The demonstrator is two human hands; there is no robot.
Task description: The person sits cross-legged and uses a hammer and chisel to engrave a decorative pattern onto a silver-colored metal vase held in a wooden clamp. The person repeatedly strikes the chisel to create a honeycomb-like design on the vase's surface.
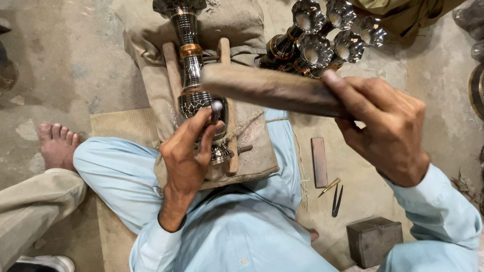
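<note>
Now gripping a wooden mallet (272, 90) in the right hand (388, 131), raised over the vase (194, 85) lying on the wooden cradle (174, 70); left hand (189, 151) pinching a small punch (216, 112) against it.

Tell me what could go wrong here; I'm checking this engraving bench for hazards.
The left hand pinches a small metal punch against the dark patterned metal vase; the raised wooden mallet in the right hand could miss and hit the fingers. The vase rests loosely on the wooden cradle, so a blow might roll it.
</note>
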